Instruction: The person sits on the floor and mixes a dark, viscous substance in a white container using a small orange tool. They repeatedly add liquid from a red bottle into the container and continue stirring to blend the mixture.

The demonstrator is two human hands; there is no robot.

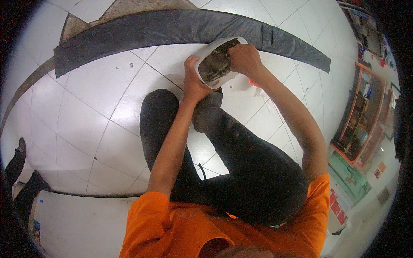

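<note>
A white plastic container [207, 57] with a dark grey-brown material [214, 63] inside is tilted above the tiled floor. My left hand [194, 80] grips its near left side, thumb at the rim. My right hand [244, 59] is closed at the opposite edge, its fingertips at or in the dark material; whether they hold something is hidden. Just beyond both hands a long black padded strip [155, 29], covered in shiny sheeting, lies across the floor and appears curved.
Behind the strip lie brown rough-surfaced sheets [138, 9]. A red-orange object [254, 83] is partly hidden under my right forearm. An orange-framed glass cabinet [359, 113] stands at right. Another person's dark-clad leg [30, 190] shows at far left.
</note>
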